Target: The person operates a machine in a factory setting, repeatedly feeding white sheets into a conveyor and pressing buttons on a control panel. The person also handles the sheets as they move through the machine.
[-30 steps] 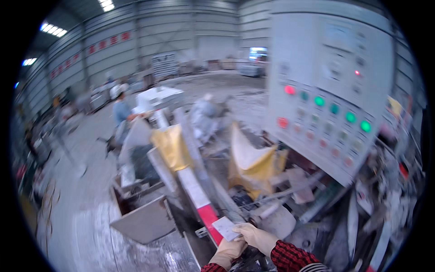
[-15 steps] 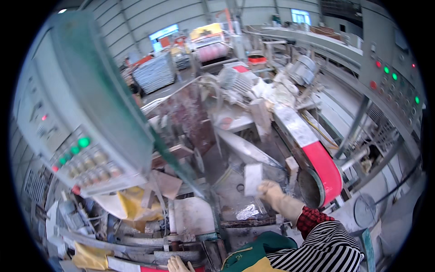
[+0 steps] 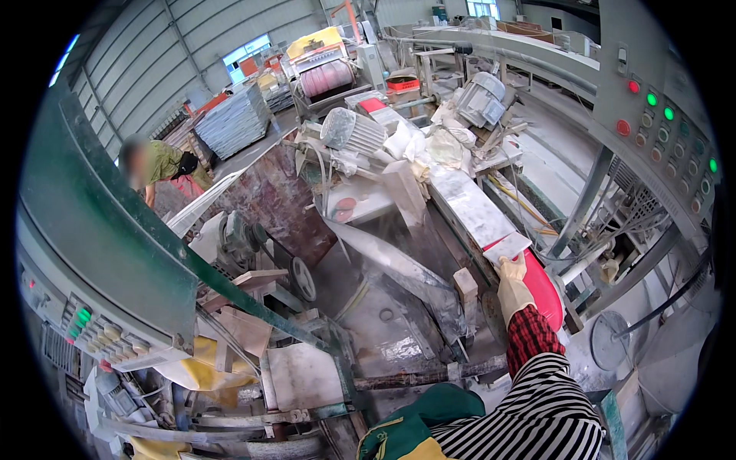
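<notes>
Currently, in the head view, a pale tile (image 3: pixel 507 247) is held by the gloved right hand (image 3: pixel 515 290), its near edge pinched between the thumb and fingers. The tile is placed above the near part of a long belt (image 3: pixel 469 201), where the white surface is met by a red section (image 3: pixel 546 295); whether the belt is touched by it cannot be told. The right wrist is covered by a red-and-black checked cuff (image 3: pixel 533 337), followed by a striped sleeve (image 3: pixel 537 406). The left hand lies outside the view, so its state cannot be told.

Just left of the belt, an upright block (image 3: pixel 465 290) is seen. Farther along, the belt is flanked by a grey motor (image 3: pixel 481 100) on the right and a ribbed motor (image 3: pixel 353 130) on the left. Control boxes are mounted at far right (image 3: pixel 652 92) and near left (image 3: pixel 100 268). At far left, a bending co-worker (image 3: pixel 178 165) is seen near stacked slabs (image 3: pixel 234 123).
</notes>
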The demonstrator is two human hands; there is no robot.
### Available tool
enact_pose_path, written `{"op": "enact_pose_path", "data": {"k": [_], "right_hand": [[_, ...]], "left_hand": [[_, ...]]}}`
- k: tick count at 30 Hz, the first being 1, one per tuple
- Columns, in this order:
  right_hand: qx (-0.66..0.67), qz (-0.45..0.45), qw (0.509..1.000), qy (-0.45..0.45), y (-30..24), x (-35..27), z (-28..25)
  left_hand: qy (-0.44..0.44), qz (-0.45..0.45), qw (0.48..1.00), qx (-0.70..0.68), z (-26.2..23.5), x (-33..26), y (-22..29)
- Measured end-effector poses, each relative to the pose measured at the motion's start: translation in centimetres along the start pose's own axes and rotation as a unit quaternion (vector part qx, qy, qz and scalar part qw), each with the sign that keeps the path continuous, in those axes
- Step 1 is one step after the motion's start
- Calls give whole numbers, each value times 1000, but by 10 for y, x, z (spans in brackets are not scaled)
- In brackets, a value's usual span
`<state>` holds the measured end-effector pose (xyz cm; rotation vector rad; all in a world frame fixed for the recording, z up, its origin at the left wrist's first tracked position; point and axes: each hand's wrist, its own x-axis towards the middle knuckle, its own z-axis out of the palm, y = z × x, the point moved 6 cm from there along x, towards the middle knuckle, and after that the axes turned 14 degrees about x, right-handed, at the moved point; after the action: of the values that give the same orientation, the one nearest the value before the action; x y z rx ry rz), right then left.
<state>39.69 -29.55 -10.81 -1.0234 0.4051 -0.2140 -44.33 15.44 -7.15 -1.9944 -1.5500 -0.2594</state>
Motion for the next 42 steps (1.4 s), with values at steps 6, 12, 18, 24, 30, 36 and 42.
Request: {"op": "enact_pose_path", "data": {"k": [6,12,18,24,30,36,42], "right_hand": [[-172,-129,976,45,29,57,-17],[-348,41,936,-19,19,43,-10],[15,77,997,-23,-9,39,-41],[215,155,964,-14,31,28,-16],[-37,-21,961,-274,82,-48,44],[-189,213,766,-577,193,-294,108],[-273,368,399,-794,211,-554,147]], "left_hand": [[-159,-29,985,-60,14,1,0],[-207,-57,976,-41,31,-22,-9],[-75,-64,995,-17,24,-21,7],[-53,-183,979,-76,-8,-44,-6],[2,-54,987,-153,-105,28,36],[-5,36,985,-168,-100,51,3],[-81,6,985,-152,-84,51,-25]]}}
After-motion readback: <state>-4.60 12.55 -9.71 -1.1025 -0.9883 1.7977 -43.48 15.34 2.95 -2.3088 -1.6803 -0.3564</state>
